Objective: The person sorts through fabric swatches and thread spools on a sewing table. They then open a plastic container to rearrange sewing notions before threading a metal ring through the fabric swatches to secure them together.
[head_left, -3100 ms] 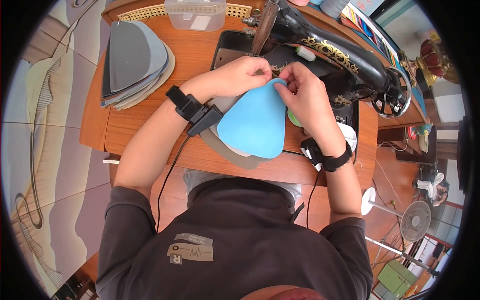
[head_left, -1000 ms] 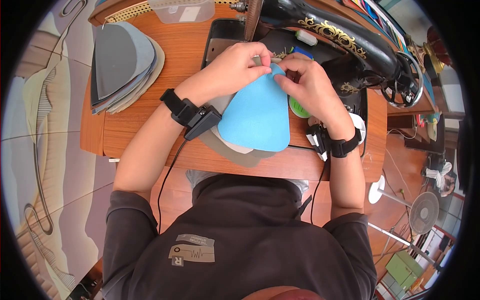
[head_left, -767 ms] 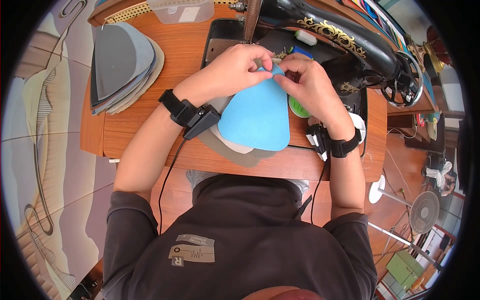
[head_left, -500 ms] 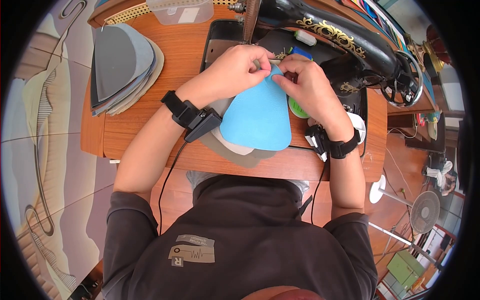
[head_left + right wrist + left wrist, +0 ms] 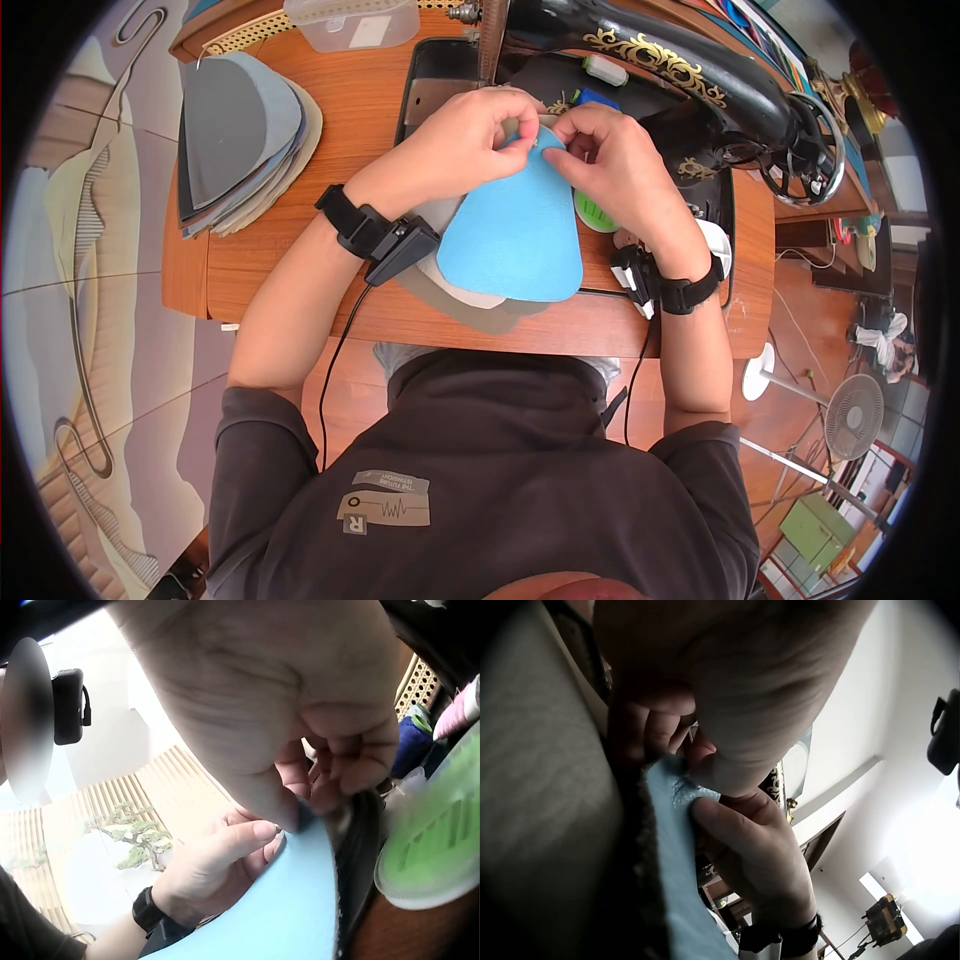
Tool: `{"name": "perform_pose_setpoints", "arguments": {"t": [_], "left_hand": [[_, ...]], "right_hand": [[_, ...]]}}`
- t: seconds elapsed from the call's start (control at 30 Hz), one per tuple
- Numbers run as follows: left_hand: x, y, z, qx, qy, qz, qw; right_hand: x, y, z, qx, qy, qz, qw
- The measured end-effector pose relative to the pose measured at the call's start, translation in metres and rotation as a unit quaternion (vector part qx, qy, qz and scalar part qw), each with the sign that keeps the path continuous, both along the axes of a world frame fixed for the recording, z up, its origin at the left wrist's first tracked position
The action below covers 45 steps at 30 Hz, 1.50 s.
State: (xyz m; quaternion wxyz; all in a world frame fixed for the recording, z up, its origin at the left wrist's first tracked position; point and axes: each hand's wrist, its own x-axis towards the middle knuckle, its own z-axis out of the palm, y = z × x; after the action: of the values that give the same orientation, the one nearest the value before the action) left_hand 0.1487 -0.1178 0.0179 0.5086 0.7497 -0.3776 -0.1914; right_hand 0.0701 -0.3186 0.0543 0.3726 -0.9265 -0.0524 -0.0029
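Note:
A light blue rounded triangular piece [image 5: 512, 240] hangs from both hands, its narrow end up, over grey and beige pieces [image 5: 480, 310]. My left hand [image 5: 465, 140] has thumb and fingertips together at its narrow tip; anything small between them is too small to tell. My right hand [image 5: 620, 170] pinches the right side of that tip, thumb on the blue face. In the left wrist view the blue piece [image 5: 682, 877] shows a creased, shiny patch by the right thumb. The right wrist view shows the blue piece [image 5: 277, 907] with both hands at its tip.
A black sewing machine [image 5: 690, 80] stands behind the right hand. A stack of grey pieces [image 5: 225, 130] lies at the table's left, a clear plastic box [image 5: 350, 28] at the back. A green round item [image 5: 596, 214] is beside the blue piece.
The left fingertips have drawn slightly away from the right thumb, moving a little left and down. The right hand keeps its pinch, and the blue piece has barely moved.

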Motion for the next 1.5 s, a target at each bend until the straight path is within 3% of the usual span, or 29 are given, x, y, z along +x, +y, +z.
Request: {"name": "perform_pose_setpoints", "arguments": {"t": [0.53, 0.63, 0.73, 0.97, 1.13, 1.23, 1.43, 1.5], "left_hand": [[-0.003, 0.002, 0.007, 0.005, -0.082, -0.004, 0.997], [-0.002, 0.003, 0.009, 0.003, -0.067, -0.004, 0.998], [-0.002, 0.002, 0.01, -0.015, -0.06, -0.009, 0.998], [-0.003, 0.001, 0.011, -0.06, -0.067, -0.021, 0.996], [-0.004, 0.002, 0.015, -0.035, -0.038, -0.025, 0.998], [-0.002, 0.004, 0.013, -0.038, -0.04, -0.026, 0.998], [-0.004, 0.001, 0.01, -0.127, 0.041, -0.022, 0.991], [-0.005, 0.002, 0.014, -0.136, 0.09, -0.029, 0.986]], "right_hand": [[0.0, -0.006, 0.003, -0.039, 0.081, -0.022, 0.996], [-0.002, -0.009, 0.001, -0.04, 0.074, -0.068, 0.994], [-0.003, -0.006, -0.006, -0.012, -0.008, -0.072, 0.997], [0.004, -0.002, 0.007, -0.022, 0.102, -0.031, 0.994], [0.004, -0.006, -0.009, -0.024, 0.016, -0.028, 0.999], [0.004, -0.014, -0.004, 0.103, 0.058, -0.025, 0.993], [0.016, -0.027, 0.001, 0.098, 0.033, 0.002, 0.995], [0.023, -0.026, -0.003, 0.072, 0.009, 0.063, 0.995]]}}
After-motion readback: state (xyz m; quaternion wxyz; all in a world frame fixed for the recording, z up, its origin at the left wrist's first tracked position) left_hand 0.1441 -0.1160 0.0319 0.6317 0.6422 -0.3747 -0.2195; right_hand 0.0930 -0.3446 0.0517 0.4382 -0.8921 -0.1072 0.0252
